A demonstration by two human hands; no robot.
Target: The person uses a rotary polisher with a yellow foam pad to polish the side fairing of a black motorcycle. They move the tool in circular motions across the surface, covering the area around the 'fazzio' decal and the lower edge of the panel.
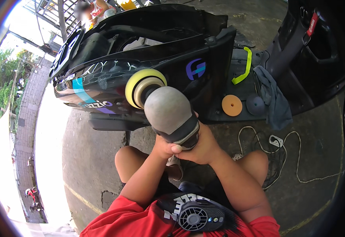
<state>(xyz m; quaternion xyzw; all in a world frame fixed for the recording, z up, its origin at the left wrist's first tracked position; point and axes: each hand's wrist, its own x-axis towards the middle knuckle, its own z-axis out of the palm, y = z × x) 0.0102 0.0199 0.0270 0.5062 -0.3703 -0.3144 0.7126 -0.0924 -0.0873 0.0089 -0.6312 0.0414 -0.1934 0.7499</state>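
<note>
Both my hands wrap around the body of a grey-and-black power polisher (168, 111) in front of me. My left hand (165, 147) grips its underside from the left, the thumb showing. My right hand (205, 145) closes round the right side, most of its fingers hidden behind the tool. At the polisher's far end, a yellow foam pad (132, 91) is against or very close to the glossy black side panel (113, 79) of a scooter; I cannot tell if they touch. Whitish smears show on the panel beside the pad.
An orange foam pad (232, 105), a dark blue pad (255, 105), a grey cloth (274, 98) and a neon-yellow strip (246, 65) lie on the scooter's footboard. Cables and a white power socket (276, 141) rest on the concrete at right. A person (97, 10) sits beyond the scooter.
</note>
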